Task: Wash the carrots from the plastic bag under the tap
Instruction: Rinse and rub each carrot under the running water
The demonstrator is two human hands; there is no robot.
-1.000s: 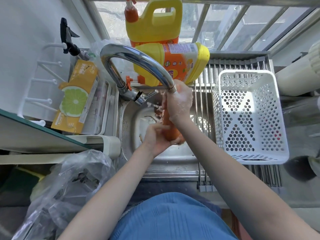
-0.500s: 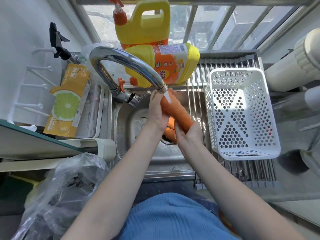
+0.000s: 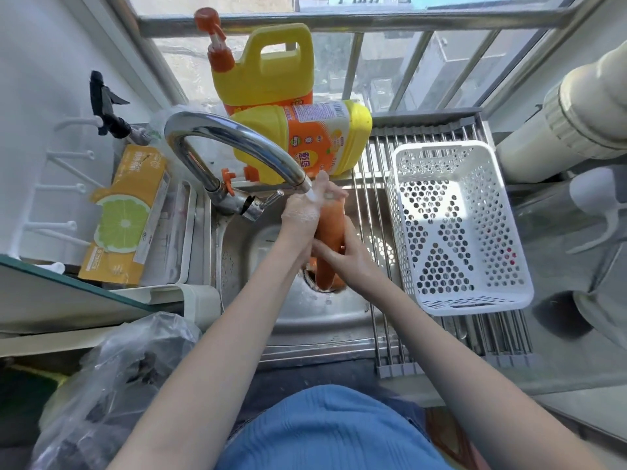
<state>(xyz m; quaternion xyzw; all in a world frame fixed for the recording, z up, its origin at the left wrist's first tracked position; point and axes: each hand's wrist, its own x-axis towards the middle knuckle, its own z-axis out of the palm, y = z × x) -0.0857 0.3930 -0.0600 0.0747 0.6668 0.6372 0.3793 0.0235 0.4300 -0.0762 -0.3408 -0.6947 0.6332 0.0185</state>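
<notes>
Beneath the curved chrome tap (image 3: 237, 144), your left hand (image 3: 302, 212) and right hand (image 3: 342, 252) curl fingers around the long orange carrot (image 3: 329, 232) (rubbing grit off, likely).

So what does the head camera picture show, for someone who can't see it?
Two hands, left hand and right hand, hold a carrot under the running tap over a sink. A white basket sits to the right.

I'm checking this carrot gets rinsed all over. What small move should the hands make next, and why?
Probably turn the carrot a little and slide it up under the tap. The water lands only at its top end, where the left hand grips it; the right hand holds the middle, and the lower end hangs over the sink drain, out of the stream.
</notes>
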